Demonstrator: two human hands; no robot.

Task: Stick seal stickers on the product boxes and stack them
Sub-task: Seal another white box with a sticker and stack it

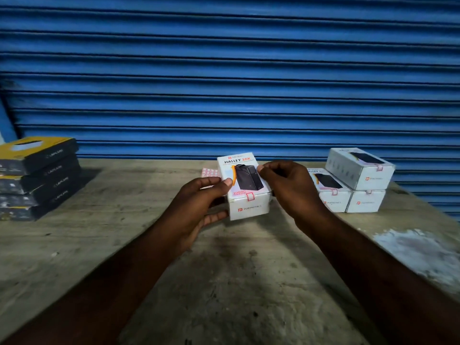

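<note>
Head: box (245,181) lengthwise, title end far

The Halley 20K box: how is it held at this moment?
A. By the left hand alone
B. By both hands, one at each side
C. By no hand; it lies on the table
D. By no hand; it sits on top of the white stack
B: the left hand and the right hand hold the Halley 20K box from its two sides.

On held box (245,188): "HALLEY 20K" on top, "PORTRONICS" on near side. On black boxes (39,180) at left: "LAPCARE" on sides.
</note>
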